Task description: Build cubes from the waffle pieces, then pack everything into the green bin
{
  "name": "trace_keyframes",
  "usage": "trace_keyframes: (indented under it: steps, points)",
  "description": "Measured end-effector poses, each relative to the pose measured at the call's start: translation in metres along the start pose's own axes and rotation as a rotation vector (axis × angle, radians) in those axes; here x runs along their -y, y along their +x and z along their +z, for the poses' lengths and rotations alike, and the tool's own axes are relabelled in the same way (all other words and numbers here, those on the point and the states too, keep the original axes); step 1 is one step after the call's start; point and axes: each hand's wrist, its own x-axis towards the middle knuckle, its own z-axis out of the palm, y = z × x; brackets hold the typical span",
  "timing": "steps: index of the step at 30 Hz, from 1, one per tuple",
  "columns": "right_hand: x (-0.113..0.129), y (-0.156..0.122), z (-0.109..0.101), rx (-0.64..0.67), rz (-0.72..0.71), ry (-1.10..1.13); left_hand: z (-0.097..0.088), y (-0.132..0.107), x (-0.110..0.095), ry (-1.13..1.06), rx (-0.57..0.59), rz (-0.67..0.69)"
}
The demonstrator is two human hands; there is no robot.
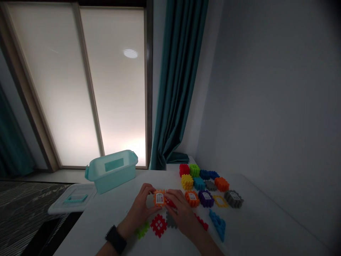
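My left hand [140, 209] grips the left edge of an orange interlocking tile [160, 198] with a white window pattern, thumb below and fingers above. My right hand [182, 211] closes on its right side, where a red piece [170, 202] shows under the fingers; whether the two are joined I cannot tell. On the table below lie a red window tile [159, 225], a green tile [143, 230] and a grey tile [171, 220], the last two partly covered by my hands. Another red piece [202, 222] shows beyond my right wrist.
Stacks of notched tiles, including yellow [187, 182], purple [206, 198] and grey [233, 198], stand at the right. A yellow frame [220, 201] and blue triangular pieces [218, 224] lie nearer. A teal bin [114, 179] and its lid [73, 199] are at the left, a wall [279, 124] at right.
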Motion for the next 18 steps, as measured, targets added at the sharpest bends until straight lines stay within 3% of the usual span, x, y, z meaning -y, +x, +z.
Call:
trace_keyframes:
  steps: [18]
  points:
    - [0.0023, 0.0034, -0.0061, -0.081, -0.046, -0.030, -0.0051, 0.0001, 0.0081, 0.062, 0.027, 0.042]
